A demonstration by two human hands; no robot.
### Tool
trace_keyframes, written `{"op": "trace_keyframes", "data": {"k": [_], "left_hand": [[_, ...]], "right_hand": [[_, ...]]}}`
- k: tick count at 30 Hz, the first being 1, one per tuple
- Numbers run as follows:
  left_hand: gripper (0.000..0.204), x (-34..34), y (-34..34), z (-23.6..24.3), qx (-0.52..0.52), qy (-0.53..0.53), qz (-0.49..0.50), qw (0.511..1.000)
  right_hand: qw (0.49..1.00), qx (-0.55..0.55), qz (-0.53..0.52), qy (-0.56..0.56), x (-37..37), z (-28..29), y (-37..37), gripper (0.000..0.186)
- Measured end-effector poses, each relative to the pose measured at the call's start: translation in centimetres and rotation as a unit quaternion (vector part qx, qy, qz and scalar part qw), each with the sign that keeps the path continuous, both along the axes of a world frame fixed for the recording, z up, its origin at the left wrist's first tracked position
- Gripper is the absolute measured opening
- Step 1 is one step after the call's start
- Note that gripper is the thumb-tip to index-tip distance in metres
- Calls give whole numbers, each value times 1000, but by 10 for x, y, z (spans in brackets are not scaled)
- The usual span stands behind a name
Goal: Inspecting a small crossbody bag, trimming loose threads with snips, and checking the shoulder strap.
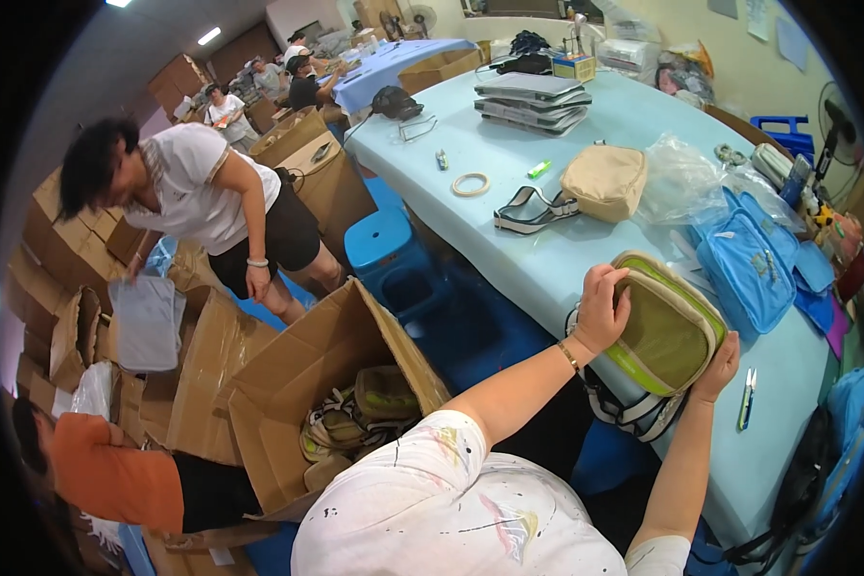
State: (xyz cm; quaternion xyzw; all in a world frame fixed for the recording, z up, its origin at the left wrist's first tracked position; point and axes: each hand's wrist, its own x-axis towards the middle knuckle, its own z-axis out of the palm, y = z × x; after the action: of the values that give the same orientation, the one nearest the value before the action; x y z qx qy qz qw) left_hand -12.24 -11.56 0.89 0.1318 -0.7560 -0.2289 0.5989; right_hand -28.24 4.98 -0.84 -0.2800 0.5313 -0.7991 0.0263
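An olive-green bag (664, 336) with beige trim and dangling black-and-white straps is held upright at the edge of the pale blue table (778, 394). My left hand (605, 307) grips its upper left side, fingers bent over the rim. My right hand (717, 370) holds its lower right side. A pair of snips (747, 398) lies just right of that hand. Blue bags (739, 259) lie beyond the green bag, and a beige bag (602, 180) with a strap sits farther back beside crumpled clear plastic (682, 178).
An open carton (288, 365) with several green bags stands at my left, near a blue stool (377, 240). A co-worker (192, 192) bends over cartons holding a grey sheet; another (115, 470) in orange is lower left. Stacked flat items (533, 101) and a tape roll (470, 183) occupy the table.
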Motion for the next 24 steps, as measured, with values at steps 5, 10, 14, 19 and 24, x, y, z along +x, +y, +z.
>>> {"op": "trace_keyframes", "data": {"k": [5, 10, 14, 19, 24], "left_hand": [[38, 0, 2, 2, -5, 6, 9, 1000], [36, -1, -1, -1, -4, 6, 6, 1000], [34, -6, -3, -1, -20, -10, 25, 999], [34, -3, -3, -1, -28, -21, 33, 999], [35, 1, -3, -2, -34, -28, 31, 999]], "right_hand": [[1000, 3, -10, 13, -3, -3, 1, 36], [1000, 13, -20, 20, -7, -11, 0, 36], [997, 26, -58, 52, -17, -13, -1, 36], [994, -1, -110, -29, 34, 64, 10, 33], [949, -188, -16, 254, 116, 166, 79, 25]]}}
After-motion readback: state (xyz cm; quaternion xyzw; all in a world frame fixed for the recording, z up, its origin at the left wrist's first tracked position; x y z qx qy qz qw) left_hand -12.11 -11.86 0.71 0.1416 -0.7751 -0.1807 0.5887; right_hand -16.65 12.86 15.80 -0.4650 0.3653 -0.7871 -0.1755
